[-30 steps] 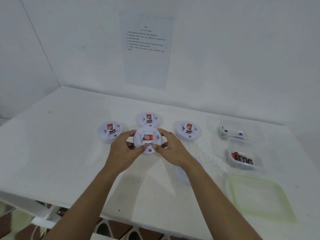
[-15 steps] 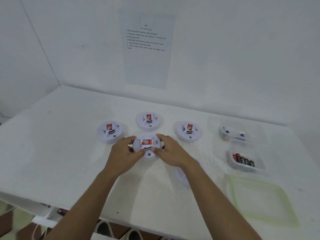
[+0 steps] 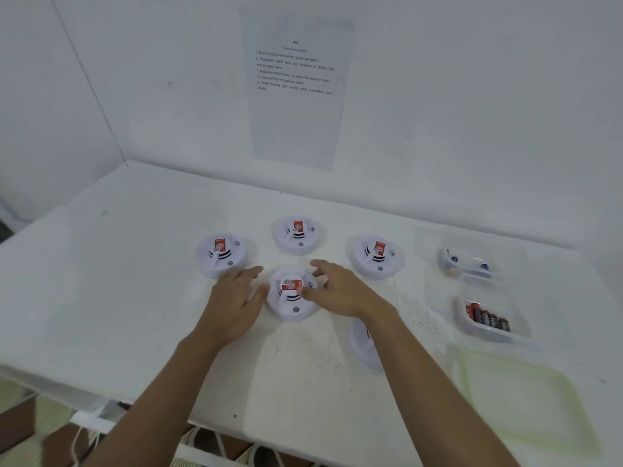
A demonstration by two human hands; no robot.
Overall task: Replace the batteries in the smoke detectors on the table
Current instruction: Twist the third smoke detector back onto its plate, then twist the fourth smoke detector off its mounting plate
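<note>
Head view: round white smoke detector (image 3: 292,299), red-labelled top

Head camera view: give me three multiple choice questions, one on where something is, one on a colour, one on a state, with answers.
1. Where is the tub of dark batteries?
A) right side of the table
B) left side
C) on the floor

2. What colour are the detector labels?
A) blue
B) red
C) yellow

3. How is the front-centre detector placed?
A) lifted in the air
B) inside a tub
C) lying on the table, label up

Answers: 1 A, it stands at the right, nearer than the other tub. 2 B, every label in view is red. 3 C, it sits flat with its label facing up.
</note>
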